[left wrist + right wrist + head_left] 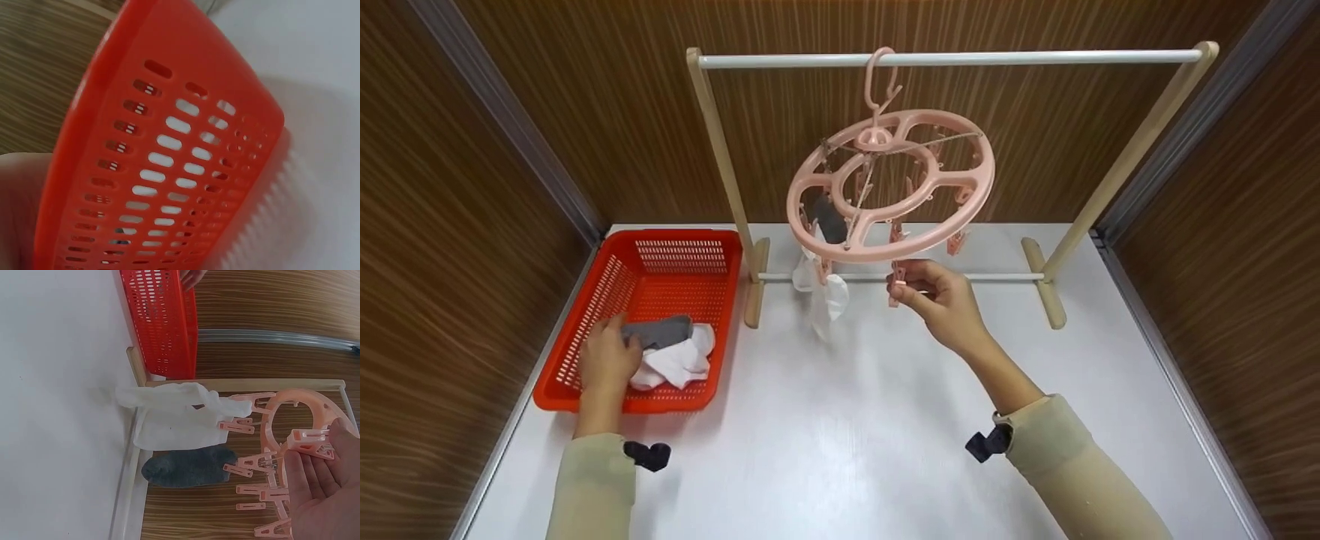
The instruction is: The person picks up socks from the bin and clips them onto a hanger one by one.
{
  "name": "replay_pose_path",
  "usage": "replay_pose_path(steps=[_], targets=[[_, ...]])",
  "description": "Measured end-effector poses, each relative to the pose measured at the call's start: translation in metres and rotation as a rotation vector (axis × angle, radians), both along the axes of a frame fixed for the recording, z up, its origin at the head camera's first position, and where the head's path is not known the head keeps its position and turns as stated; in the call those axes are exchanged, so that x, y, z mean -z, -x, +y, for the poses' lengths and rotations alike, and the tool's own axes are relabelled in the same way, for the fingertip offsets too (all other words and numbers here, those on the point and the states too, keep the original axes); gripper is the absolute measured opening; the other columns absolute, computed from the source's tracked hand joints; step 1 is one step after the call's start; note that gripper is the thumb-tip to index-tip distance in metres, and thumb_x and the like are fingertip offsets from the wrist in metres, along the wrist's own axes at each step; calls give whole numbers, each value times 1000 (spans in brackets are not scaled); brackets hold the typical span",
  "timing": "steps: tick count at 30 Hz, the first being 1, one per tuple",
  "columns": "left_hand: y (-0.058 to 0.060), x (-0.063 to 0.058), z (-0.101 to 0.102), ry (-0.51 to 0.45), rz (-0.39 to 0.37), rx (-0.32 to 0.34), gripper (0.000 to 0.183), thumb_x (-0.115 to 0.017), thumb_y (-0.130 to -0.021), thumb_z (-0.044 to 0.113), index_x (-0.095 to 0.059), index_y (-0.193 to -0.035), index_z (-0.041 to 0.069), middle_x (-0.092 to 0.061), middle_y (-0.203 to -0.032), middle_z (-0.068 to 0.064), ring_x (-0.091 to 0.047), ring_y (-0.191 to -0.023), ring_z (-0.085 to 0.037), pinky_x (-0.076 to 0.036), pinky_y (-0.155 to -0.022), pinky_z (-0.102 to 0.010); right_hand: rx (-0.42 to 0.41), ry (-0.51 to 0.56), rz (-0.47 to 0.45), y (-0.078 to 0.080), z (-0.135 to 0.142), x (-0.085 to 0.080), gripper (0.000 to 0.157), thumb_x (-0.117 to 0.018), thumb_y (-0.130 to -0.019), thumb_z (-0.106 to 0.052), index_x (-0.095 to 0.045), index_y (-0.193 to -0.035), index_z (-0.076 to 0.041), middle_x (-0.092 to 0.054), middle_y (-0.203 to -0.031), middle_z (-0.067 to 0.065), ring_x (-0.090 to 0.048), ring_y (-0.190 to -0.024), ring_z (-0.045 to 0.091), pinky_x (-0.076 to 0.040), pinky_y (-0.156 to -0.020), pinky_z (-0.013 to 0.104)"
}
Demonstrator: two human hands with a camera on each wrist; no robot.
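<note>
My left hand (609, 354) is inside the red basket (660, 409), its thumb and fingers gripping the left end of a grey sock (664, 331). White cloth pieces (679, 364), probably socks, lie bunched against that sock. My right hand (949, 304) pinches a pink clothespin (897, 281) between thumb and fingers; the pin hangs from the front rim of a round pink drying hanger (877, 251). In the right wrist view a white sock (180, 430) and a dark grey sock (191, 467) hang from other pins of this hanger.
The hanger's hook (872, 82) loops over the white bar (780, 61) of a wooden-legged rack (1140, 142). The rack stands at the back of the white table (840, 450). Brown wood-patterned panels (457, 225) enclose the table at the back and both sides.
</note>
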State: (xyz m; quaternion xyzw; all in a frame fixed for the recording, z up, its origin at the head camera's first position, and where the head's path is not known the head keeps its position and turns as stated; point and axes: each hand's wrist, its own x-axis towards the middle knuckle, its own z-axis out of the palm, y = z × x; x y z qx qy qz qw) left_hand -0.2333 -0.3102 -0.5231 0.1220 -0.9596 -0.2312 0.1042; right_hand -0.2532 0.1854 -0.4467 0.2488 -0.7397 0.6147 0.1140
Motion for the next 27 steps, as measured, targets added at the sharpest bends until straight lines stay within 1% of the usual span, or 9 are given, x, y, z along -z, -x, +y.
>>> replay_pose_path(steps=[5,9,11,13,15,17,19,22,27], targets=[[0,7,-7,-61,-73,-10,52,-53,-96,14,-44,-145,-1,-37,-145,-36,-39,-130,-57,-34,-106,-68,-2,-6,6,2,-1,-2,18,-72,-91,-7,-71,-108,0,-74,-95,12,-70,-85,26,-59,-73,26],[1,7,-9,-72,-124,0,53,-50,-97,15,-41,-147,-2,-32,-148,-37,-36,-131,-58,-33,-106,-69,7,-18,-7,0,-3,-5,18,-70,-91,0,-69,-108,5,-73,-96,18,-70,-85,26,-59,-73,23],[2,7,-8,-72,-144,7,53,-49,-98,15,-40,-147,-2,-33,-147,-38,-37,-131,-58,-32,-107,-68,7,-21,-9,-4,-4,-10,19,-69,-91,2,-68,-108,8,-72,-96,21,-70,-85,28,-58,-73,22],[2,7,-8,-57,-153,15,52,-48,-98,14,-41,-147,-3,-39,-143,-38,-41,-127,-58,-34,-106,-67,6,-25,-14,-9,-6,-16,20,-68,-91,2,-67,-109,11,-71,-97,22,-70,-85,28,-58,-74,21],[2,7,-7,-36,-162,23,52,-48,-97,13,-42,-146,-4,-46,-138,-39,-44,-122,-58,-35,-104,-67,2,-24,-21,-14,-7,-22,21,-68,-91,2,-66,-110,13,-71,-97,23,-70,-86,26,-58,-74,21],[1,8,-6,-31,-169,24,51,-48,-96,12,-43,-145,-4,-50,-135,-38,-44,-122,-58,-33,-106,-66,-2,-20,-28,-17,-7,-26,23,-68,-91,2,-65,-110,14,-71,-97,24,-70,-86,22,-58,-75,21],[1,8,-6,-15,-172,23,50,-49,-96,11,-45,-143,-4,-51,-134,-38,-43,-122,-58,-31,-107,-66,-2,-15,-30,-18,-7,-27,23,-67,-91,2,-64,-110,15,-71,-97,24,-70,-85,18,-58,-75,21],[1,9,-4,-11,-192,23,48,-49,-97,13,-45,-141,-8,-48,-134,-40,-39,-123,-59,-27,-110,-66,1,-11,-24,-18,-7,-26,23,-68,-91,2,-64,-110,15,-71,-96,24,-69,-84,14,-58,-74,21],[2,9,-4,4,-229,12,47,-48,-98,15,-46,-138,-10,-37,-130,-44,-43,-115,-62,-37,-100,-69,6,-12,-19,-18,-7,-25,22,-68,-91,2,-65,-110,13,-71,-96,23,-69,-83,13,-57,-73,20]])
